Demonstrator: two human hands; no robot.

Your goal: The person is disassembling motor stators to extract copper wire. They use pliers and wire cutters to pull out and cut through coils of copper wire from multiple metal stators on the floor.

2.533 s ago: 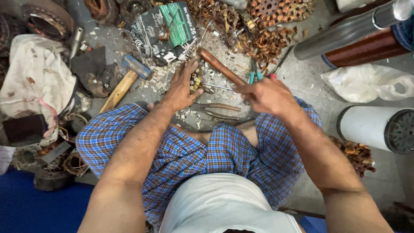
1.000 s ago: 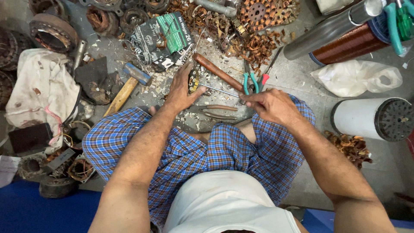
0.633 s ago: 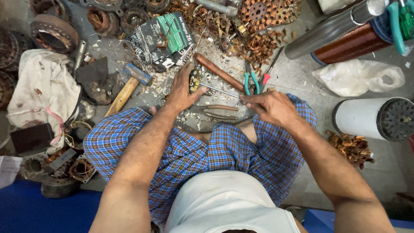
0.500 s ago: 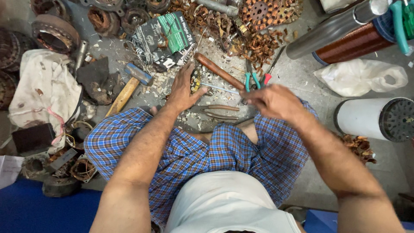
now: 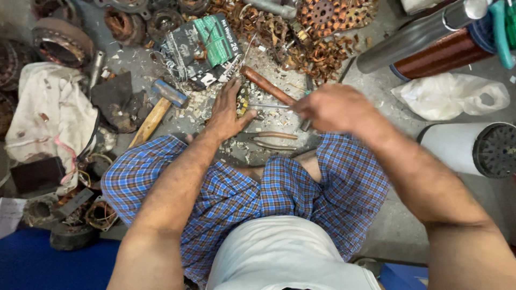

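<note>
Hands work low over a littered floor between the person's knees. The left hand (image 5: 228, 110) lies spread, palm down, fingers splayed, pressing on a small part (image 5: 243, 104) with yellowish bits; that part sits on the floor just beyond the checked shorts (image 5: 242, 193). The right hand (image 5: 333, 107) is blurred; it looks curled shut, with a thin metal rod (image 5: 271, 106) running from it toward the left thumb, but what it grips I cannot tell for sure. A brown-handled tool (image 5: 266, 85) lies slantwise between the two hands, a little farther out. Pliers (image 5: 269, 140) rest on the floor just before the knees, below the hands. A hammer (image 5: 158, 110) with a wooden handle lies left of the left hand. Copper scrap (image 5: 317, 37) is heaped beyond, a dirty white cloth (image 5: 48, 115) lies far left, a white cylinder (image 5: 462, 147) far right, and a copper wire spool (image 5: 438, 53) at upper right
</note>
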